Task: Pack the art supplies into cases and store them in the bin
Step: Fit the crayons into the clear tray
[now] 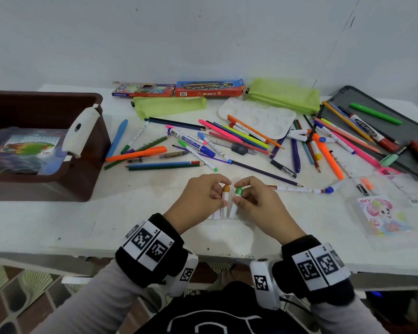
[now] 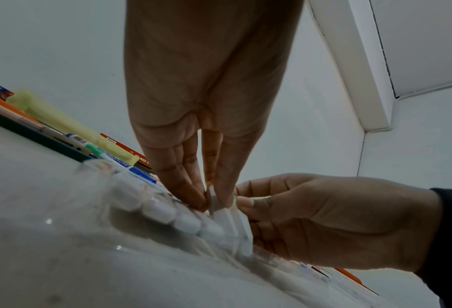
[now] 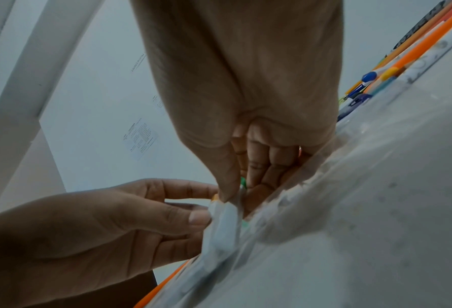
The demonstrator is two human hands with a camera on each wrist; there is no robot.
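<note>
Left hand (image 1: 199, 197) pinching orange-capped marker (image 1: 225, 196), right hand (image 1: 252, 198) pinching green-capped marker (image 1: 237, 198) — hands side by side (fingers curled); table (image 1: 58, 225)

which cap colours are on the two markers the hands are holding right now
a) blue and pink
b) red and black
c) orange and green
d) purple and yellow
c: the left hand pinches the orange-capped marker and the right hand pinches the green-capped marker, both white-bodied, side by side near the front of the table.
</note>
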